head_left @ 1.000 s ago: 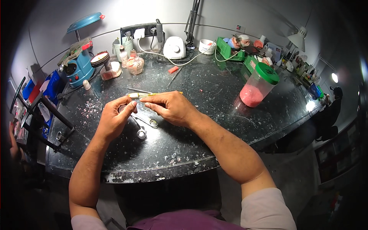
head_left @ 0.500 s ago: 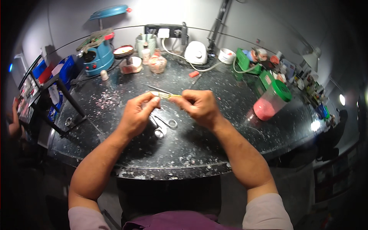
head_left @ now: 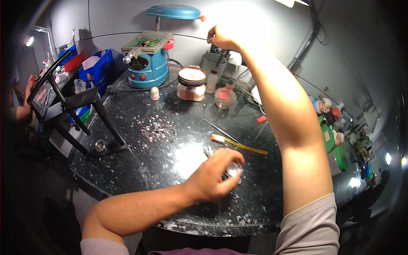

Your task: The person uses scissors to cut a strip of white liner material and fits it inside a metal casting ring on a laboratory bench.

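**Fingers pinched high, fingers cupped low**

Fingers of the right hand (head_left: 222,37) are clenched near the wall, contents unclear; keep that arm clear of the blue machine (head_left: 148,63). The left hand (head_left: 212,176) cups a small metal piece (head_left: 233,170) on the bench (head_left: 161,144); hold it flat, beside the toothbrush (head_left: 238,144).

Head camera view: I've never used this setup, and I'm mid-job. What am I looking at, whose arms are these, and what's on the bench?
This is a wide fisheye camera worn on a person's head, looking down, so straight edges curve. Both bare arms belong to the wearer. The left hand rests on the speckled black bench, covering a small shiny metal object. The right hand is raised toward the back wall; what it grips is too small to tell. On the bench lie a yellow-handled brush, a blue machine with a raised lid, a lidded jar and a small pink bottle. A black stand sits at the left.
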A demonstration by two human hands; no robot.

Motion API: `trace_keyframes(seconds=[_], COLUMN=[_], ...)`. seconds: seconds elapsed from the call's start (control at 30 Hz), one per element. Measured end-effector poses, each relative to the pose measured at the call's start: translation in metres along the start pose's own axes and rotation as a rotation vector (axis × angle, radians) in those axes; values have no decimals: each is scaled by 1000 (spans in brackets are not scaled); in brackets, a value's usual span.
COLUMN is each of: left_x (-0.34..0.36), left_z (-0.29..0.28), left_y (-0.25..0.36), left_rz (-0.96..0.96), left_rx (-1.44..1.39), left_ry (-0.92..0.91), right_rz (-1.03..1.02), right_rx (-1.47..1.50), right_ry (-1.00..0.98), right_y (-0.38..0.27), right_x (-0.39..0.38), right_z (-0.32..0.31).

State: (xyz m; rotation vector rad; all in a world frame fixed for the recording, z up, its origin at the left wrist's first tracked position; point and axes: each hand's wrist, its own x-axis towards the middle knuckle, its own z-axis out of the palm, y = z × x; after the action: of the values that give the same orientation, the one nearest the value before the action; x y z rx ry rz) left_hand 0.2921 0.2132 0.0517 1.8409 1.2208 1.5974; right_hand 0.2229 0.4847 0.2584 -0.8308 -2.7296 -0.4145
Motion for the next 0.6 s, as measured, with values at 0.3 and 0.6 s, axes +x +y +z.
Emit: trace_keyframes(seconds=[0.3, 0.6], left_x=[8, 11], left_z=[-13, -17], left_y=[0, -4], left_rz=[100, 74], left_rx=[85, 132], left_ry=[-175, -162], right_rz=[302, 151], right_rx=[227, 249], right_ry=[-779, -275], right_y=[6, 47], right_x=[104, 109], right_z=[100, 41])
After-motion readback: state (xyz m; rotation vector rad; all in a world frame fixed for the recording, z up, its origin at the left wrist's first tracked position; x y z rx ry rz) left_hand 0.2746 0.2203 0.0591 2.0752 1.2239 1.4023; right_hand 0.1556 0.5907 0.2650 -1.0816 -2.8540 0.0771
